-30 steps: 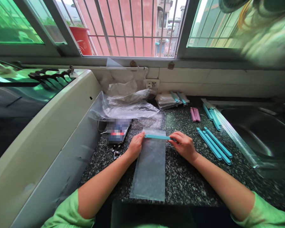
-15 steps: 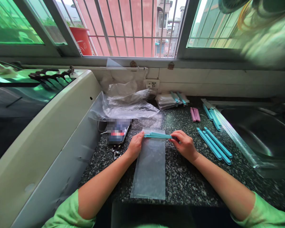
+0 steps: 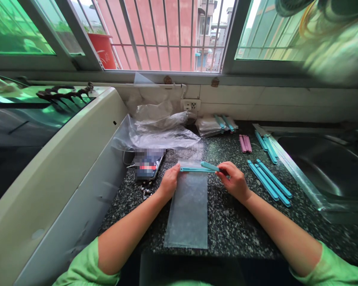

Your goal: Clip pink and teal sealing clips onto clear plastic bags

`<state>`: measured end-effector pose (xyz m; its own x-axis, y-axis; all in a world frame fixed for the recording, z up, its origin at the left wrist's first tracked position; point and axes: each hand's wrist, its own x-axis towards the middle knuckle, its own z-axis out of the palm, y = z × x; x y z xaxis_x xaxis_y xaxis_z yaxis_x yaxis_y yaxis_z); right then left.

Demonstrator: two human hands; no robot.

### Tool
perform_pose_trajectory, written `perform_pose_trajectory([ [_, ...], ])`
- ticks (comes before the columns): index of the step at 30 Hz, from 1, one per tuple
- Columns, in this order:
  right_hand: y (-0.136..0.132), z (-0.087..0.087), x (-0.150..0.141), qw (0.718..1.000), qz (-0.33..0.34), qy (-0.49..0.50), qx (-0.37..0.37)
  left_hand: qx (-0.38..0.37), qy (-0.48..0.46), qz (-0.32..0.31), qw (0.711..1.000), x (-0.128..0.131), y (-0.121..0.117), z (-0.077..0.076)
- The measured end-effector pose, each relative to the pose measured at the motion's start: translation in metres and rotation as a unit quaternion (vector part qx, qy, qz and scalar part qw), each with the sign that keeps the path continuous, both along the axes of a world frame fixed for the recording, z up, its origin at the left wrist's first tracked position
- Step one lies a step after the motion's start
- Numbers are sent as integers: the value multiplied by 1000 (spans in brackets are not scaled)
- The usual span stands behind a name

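A clear plastic bag (image 3: 187,210) lies flat on the speckled dark counter, its top edge between my hands. Across that top runs a light-blue bag sealing clip (image 3: 193,169). My left hand (image 3: 168,183) is closed, pinching the clip's left end and the bag's upper left corner. At the other side, my right hand (image 3: 234,180) is closed round the clip's right end. One blue arm of the clip angles up to the left from the right fingers, apart from the lower strip. The fingers hide where the two arms meet.
Loose blue clips (image 3: 270,182) lie right of my right hand, with pink clips (image 3: 245,143) beyond. Behind are a stack of plastic bags (image 3: 210,127) and a crumpled plastic sheet (image 3: 164,133). A phone (image 3: 150,171) lies left, a sink (image 3: 319,159) right.
The clip's upper arm has swung up, widening the gap to the lower strip. My right hand has shifted slightly right; my left hand and the bag have hardly moved.
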<state>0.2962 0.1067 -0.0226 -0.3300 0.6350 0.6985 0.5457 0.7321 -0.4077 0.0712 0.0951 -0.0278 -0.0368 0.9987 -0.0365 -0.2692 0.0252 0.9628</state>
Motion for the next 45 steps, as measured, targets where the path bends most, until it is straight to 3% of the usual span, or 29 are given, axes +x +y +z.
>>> perform_pose_trajectory([
  [8,-2,3,1,997,-3,57,-48,-28,-41,-1,999,0,0,0],
  [20,-4,1,3,968,2,192,-161,0,-36,40,999,-2,1,0],
  [34,-9,6,0,936,30,285,-202,-21,-60,62,996,-4,4,-2],
  [45,-8,11,1,942,16,273,-194,-27,-52,81,995,-5,3,2],
])
